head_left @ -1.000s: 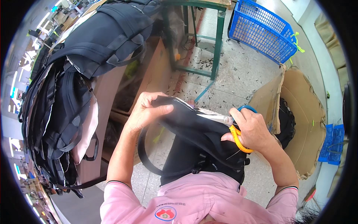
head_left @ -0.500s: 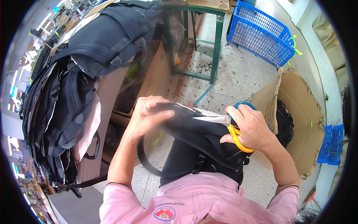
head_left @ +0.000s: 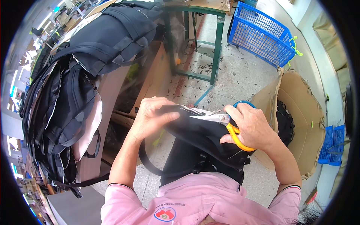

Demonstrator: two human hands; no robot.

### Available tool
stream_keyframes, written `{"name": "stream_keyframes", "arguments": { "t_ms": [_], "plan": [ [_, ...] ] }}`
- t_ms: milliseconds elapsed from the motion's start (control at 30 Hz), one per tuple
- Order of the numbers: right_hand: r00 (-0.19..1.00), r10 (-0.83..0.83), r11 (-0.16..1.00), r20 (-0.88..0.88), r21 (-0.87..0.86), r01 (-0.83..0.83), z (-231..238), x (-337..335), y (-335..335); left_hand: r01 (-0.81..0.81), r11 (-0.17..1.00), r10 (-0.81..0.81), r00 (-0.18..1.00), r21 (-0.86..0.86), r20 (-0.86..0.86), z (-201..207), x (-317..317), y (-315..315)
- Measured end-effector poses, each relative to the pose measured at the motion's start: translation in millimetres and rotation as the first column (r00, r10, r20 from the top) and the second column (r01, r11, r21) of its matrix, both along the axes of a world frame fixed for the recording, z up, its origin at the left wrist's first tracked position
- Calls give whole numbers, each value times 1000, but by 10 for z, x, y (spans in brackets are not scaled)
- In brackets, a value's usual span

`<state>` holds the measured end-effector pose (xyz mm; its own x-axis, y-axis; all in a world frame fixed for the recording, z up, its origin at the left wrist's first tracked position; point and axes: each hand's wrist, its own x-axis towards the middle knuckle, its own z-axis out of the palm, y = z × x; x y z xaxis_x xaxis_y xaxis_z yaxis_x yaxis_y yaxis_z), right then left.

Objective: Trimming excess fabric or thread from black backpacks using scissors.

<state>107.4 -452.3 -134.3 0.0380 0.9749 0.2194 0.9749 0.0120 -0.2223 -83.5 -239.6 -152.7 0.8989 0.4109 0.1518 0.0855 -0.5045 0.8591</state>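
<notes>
Across my lap lies a black fabric bag piece (head_left: 195, 132) with a pale raw edge along its top. My left hand (head_left: 153, 115) pinches its upper left end, thumb on the near side. In my right hand (head_left: 252, 125) is a pair of scissors (head_left: 213, 118) with one yellow and one blue handle loop. The blades point left along the raw edge and stand parted, one in front of the cloth. A black strap (head_left: 144, 157) loops down from the piece at the left.
Black backpack pieces (head_left: 108, 37) are heaped on a bench at the left. An open cardboard box (head_left: 303, 112) with black items inside stands at the right. Beyond it is a blue plastic basket (head_left: 262, 35). A green-legged table (head_left: 216, 48) stands ahead, with dark scraps on the floor.
The scissors have shifted slightly left along the raw edge, and their blades look wider apart. My left hand has moved a little right with the cloth.
</notes>
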Motion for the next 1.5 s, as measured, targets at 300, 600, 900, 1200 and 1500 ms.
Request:
{"name": "stream_keyframes", "arguments": {
  "t_ms": [300, 600, 900, 1200, 1500],
  "plan": [
    [999, -5, 1000, -33, -25, 5, -191, -12, -28, -20, 992, 17, 1000, -129, -25, -42, -19, 6],
    [987, -28, 999, -156, -31, 24, -218, -21, -57, -2, 965, -17, 997, -261, -72, -2, 28, 12],
    [976, -44, 995, -213, -101, 23, -101, -98, -7, 62, 985, -72, 996, -159, -58, 72, 89, -75],
    [947, -82, 981, -309, -195, 21, -11, -84, -52, 91, 986, -73, 989, -140, 131, 35, 0, -104],
    [960, 17, 994, -279, -98, -46, -44, -100, -6, -26, 988, 53, 983, -153, 177, 21, -11, -220]
  ]
}}
